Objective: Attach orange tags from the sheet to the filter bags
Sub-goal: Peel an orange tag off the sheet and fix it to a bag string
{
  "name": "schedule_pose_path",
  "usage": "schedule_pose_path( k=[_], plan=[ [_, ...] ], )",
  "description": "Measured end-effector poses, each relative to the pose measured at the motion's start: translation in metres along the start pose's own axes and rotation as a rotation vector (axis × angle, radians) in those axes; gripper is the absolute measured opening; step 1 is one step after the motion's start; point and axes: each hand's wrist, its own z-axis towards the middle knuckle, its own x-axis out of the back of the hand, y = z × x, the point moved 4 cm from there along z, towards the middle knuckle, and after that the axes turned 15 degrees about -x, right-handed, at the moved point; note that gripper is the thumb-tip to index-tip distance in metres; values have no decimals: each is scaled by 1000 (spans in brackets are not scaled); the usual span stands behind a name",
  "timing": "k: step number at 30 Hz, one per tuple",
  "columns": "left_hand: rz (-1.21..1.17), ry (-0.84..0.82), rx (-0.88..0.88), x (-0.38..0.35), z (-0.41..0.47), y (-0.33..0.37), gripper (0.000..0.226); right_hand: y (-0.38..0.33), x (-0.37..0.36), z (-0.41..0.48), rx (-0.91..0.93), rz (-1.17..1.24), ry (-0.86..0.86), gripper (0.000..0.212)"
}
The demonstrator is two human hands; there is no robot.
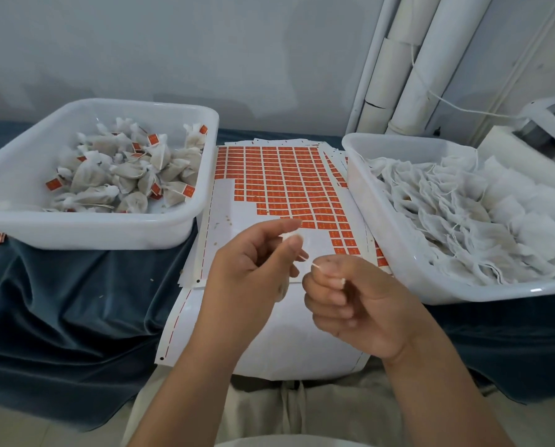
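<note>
My left hand (253,262) pinches a small white piece (289,236) between thumb and forefinger. My right hand (360,301), fingers curled, pinches a thin string (315,265); both hover over the near, peeled end of the tag sheet (286,182). The sheet lies on the blue cloth (60,301) between the left tub (92,230) of tagged filter bags (124,175) and the right tub (398,253) of untagged bags (463,214).

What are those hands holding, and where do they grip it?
The right hand pinches a thin white string near its end, between thumb and forefinger. The left hand pinches a small white bit at its fingertips; what it is cannot be told.
</note>
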Motion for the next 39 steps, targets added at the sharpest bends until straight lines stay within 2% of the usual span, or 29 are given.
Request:
schedule_pose_path(
  k=[3, 5, 6, 9, 11, 16, 20, 22, 24, 26, 28, 29, 32, 36, 39],
  plan=[
    [-105, -112, 33, -1, 1, -1, 26, -4, -3, -5, -46, 252, -250, 27],
    [-110, -143, 20, -2, 0, -1, 28, -8, -4, -9, -30, 322, -294, 25],
    [-92, -141, -10, -2, 0, 1, 27, -10, -3, -11, -6, 305, -270, 25],
    [12, -120, -138, -5, -4, 8, 17, -13, 4, -20, 152, 80, 18, 24],
    [54, -131, -181, -10, -7, 11, 8, -15, 5, -23, 242, 39, 140, 20],
    [-95, -55, -87, -14, -6, 9, 13, -9, 1, -22, 381, 265, 139, 22],
    [-269, -60, -33, -21, -7, 3, 6, -9, -2, -18, 472, 290, 88, 21],
    [-97, -23, -73, -15, -4, -11, 15, -13, 4, -21, 527, 299, 175, 22],
    [322, -47, -86, -4, 4, -29, 19, -16, 14, -23, 536, 292, 315, 27],
    [789, -230, -44, -1, 13, -45, 33, -15, 26, -20, 479, 269, 475, 35],
    [1011, -415, 59, -3, 18, -62, 53, -9, 35, -14, 380, 266, 596, 35],
    [1062, -472, 82, -5, 17, -68, 55, -5, 38, -11, 337, 254, 640, 35],
    [1150, -479, 22, -3, 11, -68, 33, 0, 49, -8, 263, 32, 820, 32],
    [1235, -409, 79, 6, 9, -63, 38, 1, 66, -11, 113, -569, 1071, 18],
    [1187, -296, 38, 1, 9, -62, 49, 3, 73, 1, 42, -915, 1099, 23]
  ],
)
